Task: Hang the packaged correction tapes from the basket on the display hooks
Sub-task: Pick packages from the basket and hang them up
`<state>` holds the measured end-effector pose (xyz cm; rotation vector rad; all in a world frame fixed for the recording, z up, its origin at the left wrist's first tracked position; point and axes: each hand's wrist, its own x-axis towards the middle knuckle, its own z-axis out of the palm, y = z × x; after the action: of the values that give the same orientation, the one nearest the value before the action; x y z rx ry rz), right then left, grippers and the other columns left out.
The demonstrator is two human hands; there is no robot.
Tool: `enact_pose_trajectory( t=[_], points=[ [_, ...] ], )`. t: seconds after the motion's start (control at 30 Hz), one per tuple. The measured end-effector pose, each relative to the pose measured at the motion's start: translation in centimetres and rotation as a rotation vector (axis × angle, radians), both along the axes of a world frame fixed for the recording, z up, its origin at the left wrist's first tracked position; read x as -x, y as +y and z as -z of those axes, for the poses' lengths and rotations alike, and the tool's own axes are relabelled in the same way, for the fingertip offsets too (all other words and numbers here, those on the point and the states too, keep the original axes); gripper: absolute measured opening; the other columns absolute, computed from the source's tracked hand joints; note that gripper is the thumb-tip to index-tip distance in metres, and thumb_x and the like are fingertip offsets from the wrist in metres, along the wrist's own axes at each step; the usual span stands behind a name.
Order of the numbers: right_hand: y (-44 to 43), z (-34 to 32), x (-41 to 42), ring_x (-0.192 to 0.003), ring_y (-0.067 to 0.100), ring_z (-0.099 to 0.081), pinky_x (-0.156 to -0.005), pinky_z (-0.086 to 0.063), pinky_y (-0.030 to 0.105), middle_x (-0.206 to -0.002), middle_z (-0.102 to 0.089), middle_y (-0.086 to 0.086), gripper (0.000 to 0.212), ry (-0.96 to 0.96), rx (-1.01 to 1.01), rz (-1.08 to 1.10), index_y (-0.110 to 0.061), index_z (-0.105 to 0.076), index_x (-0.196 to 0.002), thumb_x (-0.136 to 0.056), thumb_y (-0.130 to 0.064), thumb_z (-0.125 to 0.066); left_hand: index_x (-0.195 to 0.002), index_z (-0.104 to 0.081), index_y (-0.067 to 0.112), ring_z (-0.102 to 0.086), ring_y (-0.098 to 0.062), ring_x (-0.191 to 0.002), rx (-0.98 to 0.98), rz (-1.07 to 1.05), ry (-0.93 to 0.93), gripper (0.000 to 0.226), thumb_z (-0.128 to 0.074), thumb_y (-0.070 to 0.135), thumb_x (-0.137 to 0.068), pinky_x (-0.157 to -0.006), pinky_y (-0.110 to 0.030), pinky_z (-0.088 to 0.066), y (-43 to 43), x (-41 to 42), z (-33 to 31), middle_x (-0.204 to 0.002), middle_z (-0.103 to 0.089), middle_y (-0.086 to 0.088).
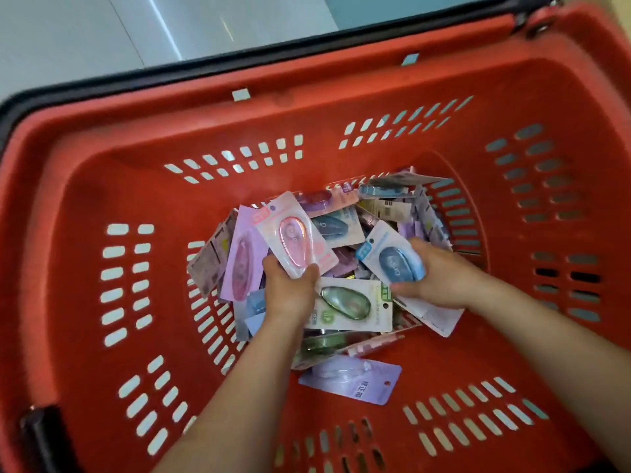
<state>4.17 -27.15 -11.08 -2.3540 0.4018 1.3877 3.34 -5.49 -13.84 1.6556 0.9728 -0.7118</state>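
A red plastic basket fills the view, and several packaged correction tapes lie piled on its floor. My left hand grips the bottom end of a pink correction tape pack, lifted at a tilt above the pile. My right hand holds a blue correction tape pack by its lower end. A green correction tape pack lies flat between my two hands. A lilac pack rests alone near the front of the basket. No display hooks are in view.
The basket's black handle lies folded along the far rim. Beyond it is pale grey floor. The slotted walls rise steeply on all sides of the pile.
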Motion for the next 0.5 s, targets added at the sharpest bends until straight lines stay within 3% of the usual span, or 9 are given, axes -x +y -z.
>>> enact_pose_trajectory(
  t=[0.07,0.13,0.2,0.27,0.3,0.33,0.4,0.43,0.5],
  points=[
    [-1.3,-2.0,-0.5,-0.119,0.023,-0.055,-0.095,-0.046,0.035,-0.137,-0.055,0.002,0.063,-0.029,-0.036,0.142,-0.024,-0.042,-0.135,-0.083,-0.037,-0.076,-0.121,-0.051,0.015,-0.057,-0.016,-0.071,-0.007,-0.05,-0.027,0.029,-0.059,0.01,-0.094,-0.051,-0.019,-0.046,0.1,0.4,-0.5,-0.1,-0.065,-0.006],
    [-2.2,-4.0,-0.6,-0.107,0.018,-0.058,-0.088,-0.046,0.031,-0.13,-0.059,0.002,0.051,-0.118,-0.129,0.351,-0.029,-0.042,-0.129,-0.088,-0.024,-0.072,-0.11,-0.055,0.012,-0.051,-0.01,-0.055,0.043,-0.174,-0.028,0.021,-0.055,-0.001,-0.094,-0.039,-0.015,-0.039,0.5,0.7,-1.4,-0.084,-0.061,-0.007],
    [-2.2,-6.0,-0.5,-0.103,0.013,-0.06,-0.086,-0.047,0.03,-0.13,-0.058,-0.009,0.071,-0.17,-0.272,0.546,-0.041,-0.03,-0.143,-0.09,-0.015,-0.07,-0.1,-0.056,0.011,-0.041,-0.007,-0.037,0.055,-0.255,0.022,0.026,-0.047,-0.011,-0.091,-0.032,-0.014,-0.027,0.9,1.2,-2.3,-0.067,-0.052,-0.009],
    [-1.7,-6.9,-0.1,-0.105,0.007,-0.061,-0.088,-0.049,0.029,-0.127,-0.057,-0.022,0.085,-0.191,-0.324,0.526,-0.058,-0.022,-0.144,-0.091,-0.012,-0.069,-0.099,-0.059,0.007,-0.029,-0.007,-0.029,0.024,-0.278,0.057,0.028,-0.044,-0.013,-0.088,-0.032,-0.012,-0.021,1.4,1.7,-3.1,-0.055,-0.045,-0.009],
    [-1.1,-6.9,0.2,-0.108,0.007,-0.059,-0.089,-0.047,0.024,-0.129,-0.057,-0.022,0.076,-0.213,-0.322,0.472,-0.058,-0.033,-0.14,-0.092,-0.01,-0.068,-0.098,-0.06,0.006,-0.028,-0.007,-0.028,0.019,-0.283,0.057,0.025,-0.046,-0.012,-0.089,-0.033,-0.013,-0.022,1.6,1.8,-3.6,-0.053,-0.045,-0.008],
    [-0.4,-6.4,0.7,-0.107,0.009,-0.059,-0.084,-0.046,0.017,-0.128,-0.058,-0.017,0.06,-0.237,-0.313,0.452,-0.052,-0.05,-0.131,-0.093,-0.008,-0.065,-0.096,-0.06,0.005,-0.029,-0.008,-0.028,0.02,-0.28,0.055,0.02,-0.049,-0.011,-0.09,-0.032,-0.014,-0.024,1.8,1.9,-4.0,-0.052,-0.044,-0.008],
    [1.7,-5.6,1.5,-0.086,0.008,-0.065,-0.063,-0.045,0.013,-0.116,-0.065,-0.005,0.035,-0.292,-0.28,0.543,-0.035,-0.07,-0.101,-0.095,-0.002,-0.059,-0.092,-0.058,0.007,-0.034,-0.009,-0.028,-0.008,-0.241,0.017,0.015,-0.053,-0.008,-0.092,-0.033,-0.017,-0.029,2.3,2.0,-4.7,-0.056,-0.048,-0.012],
    [2.9,-5.2,2.1,-0.077,0.006,-0.065,-0.058,-0.043,0.014,-0.108,-0.068,-0.001,0.036,-0.315,-0.262,0.595,-0.031,-0.072,-0.089,-0.095,0.001,-0.057,-0.094,-0.059,0.009,-0.039,-0.01,-0.03,-0.034,-0.191,-0.026,0.016,-0.055,-0.006,-0.092,-0.035,-0.019,-0.034,2.5,2.2,-4.7,-0.061,-0.052,-0.015],
    [5.4,-4.6,2.5,-0.079,0.025,-0.066,-0.06,-0.042,0.022,-0.098,-0.071,0.004,0.04,-0.354,-0.247,0.713,-0.032,-0.07,-0.08,-0.095,0.001,-0.055,-0.106,-0.063,0.017,-0.054,-0.015,-0.042,-0.069,-0.07,-0.134,0.026,-0.057,-0.003,-0.09,-0.047,-0.026,-0.048,2.5,2.9,-5.1,-0.075,-0.063,-0.016]
  ],
)
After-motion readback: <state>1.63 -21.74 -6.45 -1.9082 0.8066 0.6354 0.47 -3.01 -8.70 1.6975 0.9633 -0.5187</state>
